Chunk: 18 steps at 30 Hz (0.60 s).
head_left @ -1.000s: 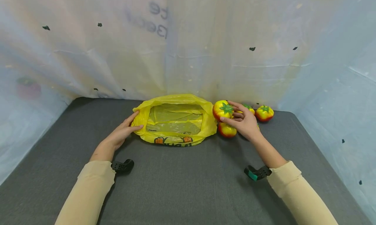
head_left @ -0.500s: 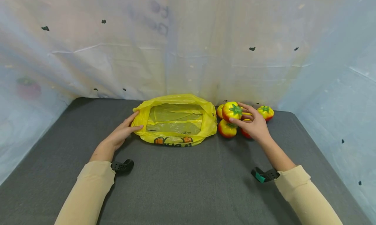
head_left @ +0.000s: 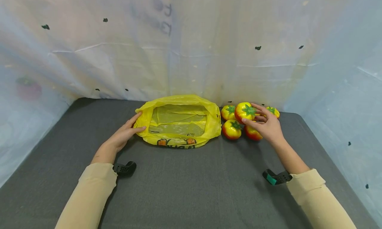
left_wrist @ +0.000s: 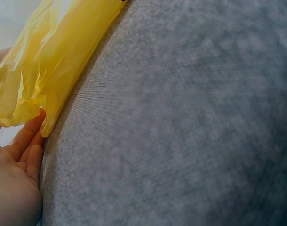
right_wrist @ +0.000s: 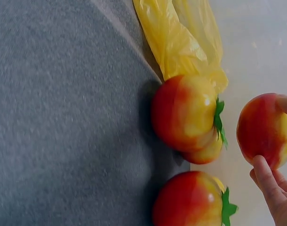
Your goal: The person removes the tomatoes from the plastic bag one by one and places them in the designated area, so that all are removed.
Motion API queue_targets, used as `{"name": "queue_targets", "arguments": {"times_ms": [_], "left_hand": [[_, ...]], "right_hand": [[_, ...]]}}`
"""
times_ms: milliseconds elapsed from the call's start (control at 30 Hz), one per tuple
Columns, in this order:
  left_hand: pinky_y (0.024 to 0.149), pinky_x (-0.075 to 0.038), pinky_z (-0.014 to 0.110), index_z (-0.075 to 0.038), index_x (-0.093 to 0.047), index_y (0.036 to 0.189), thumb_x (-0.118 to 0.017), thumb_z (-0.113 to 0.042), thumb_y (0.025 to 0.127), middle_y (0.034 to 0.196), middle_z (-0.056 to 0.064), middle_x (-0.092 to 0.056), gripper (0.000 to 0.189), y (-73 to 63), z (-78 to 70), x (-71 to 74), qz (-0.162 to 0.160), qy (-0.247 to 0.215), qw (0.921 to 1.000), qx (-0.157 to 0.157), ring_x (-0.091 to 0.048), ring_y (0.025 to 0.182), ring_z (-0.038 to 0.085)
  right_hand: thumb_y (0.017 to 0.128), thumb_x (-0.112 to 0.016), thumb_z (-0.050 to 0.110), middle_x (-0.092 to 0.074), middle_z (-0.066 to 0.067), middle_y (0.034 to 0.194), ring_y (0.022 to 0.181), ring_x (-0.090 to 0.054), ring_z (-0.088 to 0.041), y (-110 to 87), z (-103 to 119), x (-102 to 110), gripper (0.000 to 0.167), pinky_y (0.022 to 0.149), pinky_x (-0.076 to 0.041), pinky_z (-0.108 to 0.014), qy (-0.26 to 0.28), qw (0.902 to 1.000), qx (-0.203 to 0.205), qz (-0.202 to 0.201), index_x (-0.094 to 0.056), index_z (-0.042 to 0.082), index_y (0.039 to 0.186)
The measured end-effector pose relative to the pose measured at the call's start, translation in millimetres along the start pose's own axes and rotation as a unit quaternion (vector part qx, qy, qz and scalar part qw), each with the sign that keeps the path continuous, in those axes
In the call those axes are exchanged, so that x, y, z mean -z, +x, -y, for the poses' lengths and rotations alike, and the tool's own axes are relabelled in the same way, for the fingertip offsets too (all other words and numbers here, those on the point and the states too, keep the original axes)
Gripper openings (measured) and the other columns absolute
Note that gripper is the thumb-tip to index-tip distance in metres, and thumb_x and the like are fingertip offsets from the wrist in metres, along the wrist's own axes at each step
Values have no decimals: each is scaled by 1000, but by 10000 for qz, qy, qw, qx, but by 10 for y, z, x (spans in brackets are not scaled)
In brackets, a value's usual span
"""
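A yellow plastic bag (head_left: pixel 213 122) lies with its mouth open at the back middle of the table. My left hand (head_left: pixel 119 139) rests at its left end, thumb and fingers spread apart against the rim; in the left wrist view the fingers (left_wrist: pixel 28 136) touch the bag's edge. Right of the bag, my right hand (head_left: pixel 268 126) holds a red-and-yellow toy tomato (head_left: pixel 244 112) with green leaves between thumb and fingers, raised over others. Beneath and around it sit more tomatoes: one at front left (head_left: pixel 231 129), one behind (head_left: pixel 228 112), one at front right (head_left: pixel 253 133), partly hidden by the hand.
Another tomato (head_left: pixel 273 111) shows behind the right hand at the far right. The dark grey tabletop (head_left: pixel 191 182) stretches in front of the bag. Pale plastic sheeting (head_left: pixel 194 56) hangs behind the table and at both sides.
My right hand has moved right, away from the bag, carrying the held tomato. The tomatoes nearest the bag now show more fully. The left hand and bag have stayed put.
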<state>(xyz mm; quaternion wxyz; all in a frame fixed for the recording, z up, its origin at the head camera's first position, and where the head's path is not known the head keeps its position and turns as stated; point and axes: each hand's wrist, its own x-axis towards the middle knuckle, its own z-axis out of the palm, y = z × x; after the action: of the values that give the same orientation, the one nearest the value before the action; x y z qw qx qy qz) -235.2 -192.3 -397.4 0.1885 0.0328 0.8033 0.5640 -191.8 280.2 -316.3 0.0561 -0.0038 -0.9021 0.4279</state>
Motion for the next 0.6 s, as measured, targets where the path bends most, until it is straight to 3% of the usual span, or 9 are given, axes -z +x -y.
{"name": "queue_targets", "arguments": {"times_ms": [600], "left_hand": [[111,0,66,-32,6,154,-53,-32,99,158,9,23,82,7,-6,-4,-52,46,10000,34,19,145,37]], "right_hand": [[86,-68,45,-37,-25,146,129,-44,-45,-4,-124,220,77,96,-43,-59,-152,9994,-223,-207,-33,21,151]]}}
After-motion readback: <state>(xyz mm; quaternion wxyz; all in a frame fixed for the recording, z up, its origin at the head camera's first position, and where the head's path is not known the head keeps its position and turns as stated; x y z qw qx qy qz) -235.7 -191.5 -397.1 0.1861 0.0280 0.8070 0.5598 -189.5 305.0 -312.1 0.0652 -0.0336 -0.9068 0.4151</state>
